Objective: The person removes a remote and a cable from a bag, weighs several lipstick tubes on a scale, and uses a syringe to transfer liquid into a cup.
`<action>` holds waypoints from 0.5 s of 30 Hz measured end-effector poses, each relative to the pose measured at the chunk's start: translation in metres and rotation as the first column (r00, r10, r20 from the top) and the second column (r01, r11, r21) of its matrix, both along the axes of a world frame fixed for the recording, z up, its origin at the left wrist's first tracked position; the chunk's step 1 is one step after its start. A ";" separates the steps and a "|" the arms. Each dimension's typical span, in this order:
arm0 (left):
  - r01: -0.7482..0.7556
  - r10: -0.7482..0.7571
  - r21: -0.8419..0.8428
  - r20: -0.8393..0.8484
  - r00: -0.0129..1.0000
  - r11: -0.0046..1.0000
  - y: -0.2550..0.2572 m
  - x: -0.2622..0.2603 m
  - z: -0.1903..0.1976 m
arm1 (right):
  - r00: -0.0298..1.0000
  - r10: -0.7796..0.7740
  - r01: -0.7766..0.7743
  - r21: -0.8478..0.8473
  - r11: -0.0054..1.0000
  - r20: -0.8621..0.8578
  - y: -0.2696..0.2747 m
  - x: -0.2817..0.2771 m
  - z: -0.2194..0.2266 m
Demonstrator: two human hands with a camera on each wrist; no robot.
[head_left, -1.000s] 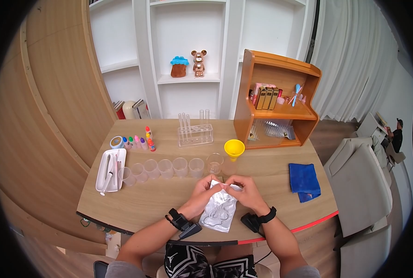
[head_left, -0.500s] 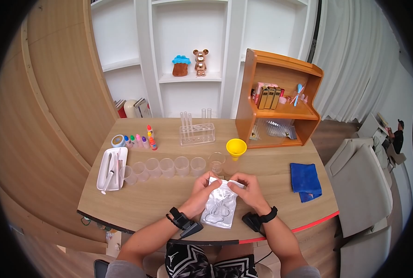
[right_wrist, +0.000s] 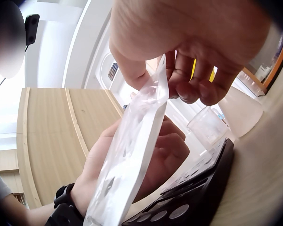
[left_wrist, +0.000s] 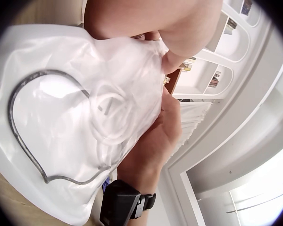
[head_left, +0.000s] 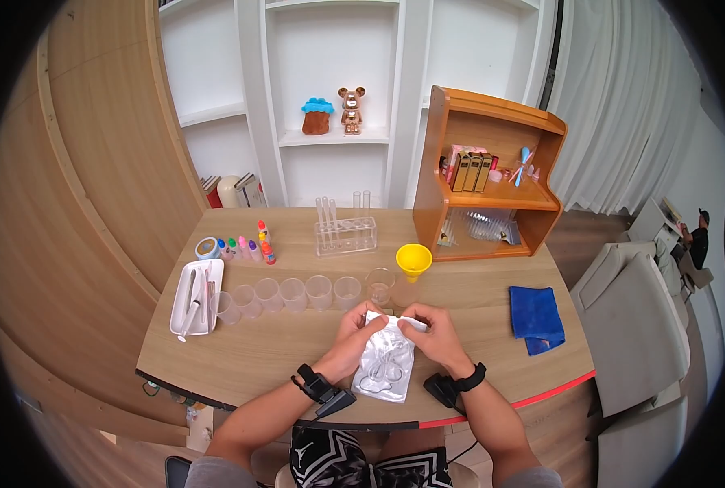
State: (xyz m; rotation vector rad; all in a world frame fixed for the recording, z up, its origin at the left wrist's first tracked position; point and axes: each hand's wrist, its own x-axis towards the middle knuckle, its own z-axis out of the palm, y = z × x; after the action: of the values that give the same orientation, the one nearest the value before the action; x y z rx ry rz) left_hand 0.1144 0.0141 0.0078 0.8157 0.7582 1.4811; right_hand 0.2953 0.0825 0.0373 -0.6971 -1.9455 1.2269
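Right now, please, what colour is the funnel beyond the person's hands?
The funnel is yellow; the head view shows it best.

Hands: two of yours, the left hand (head_left: 351, 340) and the right hand (head_left: 434, 335)
Silvery pouch (head_left: 385, 370): one, between your fingers
Black wristbands (head_left: 318, 385): two, one per wrist of yours
Clear cups (head_left: 319, 294): seven in the row before you
Conical flask (right_wrist: 245, 113): one
Yellow funnel (head_left: 414, 258): one
Tube rack (head_left: 346, 238): one
Test tubes (head_left: 334, 213): five, as you face them
Small bottles (head_left: 244, 248): at least six; overlap hides your exact count
White tray (head_left: 176, 319): one on your left
Blue cloth (head_left: 536, 317): one on your right
Gold-fronted boxes (head_left: 471, 172): three
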 end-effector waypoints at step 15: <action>-0.007 0.008 -0.003 0.038 0.999 1.000 -0.001 0.001 0.001 | 0.998 0.040 -0.042 -0.044 0.998 -0.055 0.003 0.003 -0.002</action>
State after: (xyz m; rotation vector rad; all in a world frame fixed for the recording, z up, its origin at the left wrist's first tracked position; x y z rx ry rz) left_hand 0.1152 0.0133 0.0089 0.7811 0.7353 1.4980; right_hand 0.2986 0.0858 0.0352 -0.6436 -1.9018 1.3049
